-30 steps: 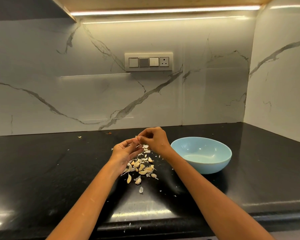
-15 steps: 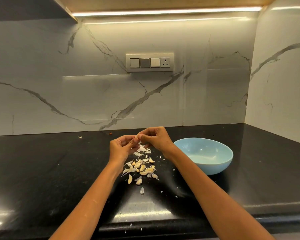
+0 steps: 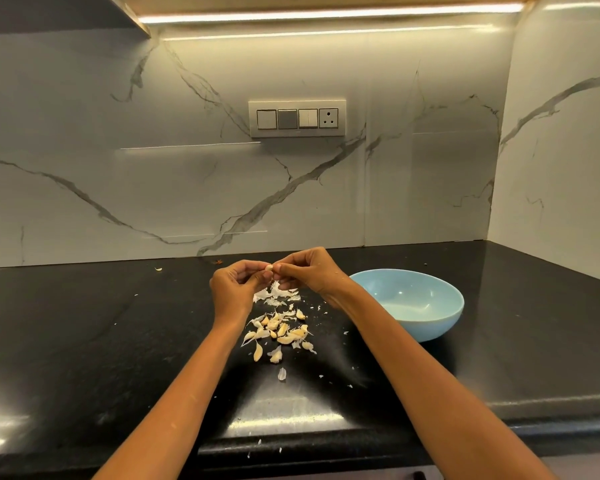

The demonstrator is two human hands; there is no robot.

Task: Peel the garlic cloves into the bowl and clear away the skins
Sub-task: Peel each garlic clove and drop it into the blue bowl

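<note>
While the black countertop (image 3: pixel 84 341) takes up most of the view, the bowl (image 3: pixel 426 327) is the handiest thing to map everything else from, so going big to small from there: the blue bowl sits on the counter and looks empty as far as I can see, no peeled cloves in it, so I'd say the task is barely started. Just to the left of the bowl, both hands are raised a little above the counter and working one piece together. The left hand (image 3: pixel 232 289) has its fingers curled in, pinching one side, and the right hand (image 3: pixel 309 271), the one nearer the bowl, is curled the same way and pinching the other side of the garlic clove (image 3: pixel 268 268) held between their fingertips. Only a small pale bit of it shows, so I can't tell how much skin is on it. Further left of the bowl and nearer the counter's front edge lies the pile of cloves (image 3: pixel 278 330), a good dozen or so, which look mostly unpeeled to me. Between that pile and the hands there's a patch of loose papery skins (image 3: pixel 274 294), plus tiny flakes scattered around the counter. So what's left is basically all the peeling, then the skin cleanup.
</note>
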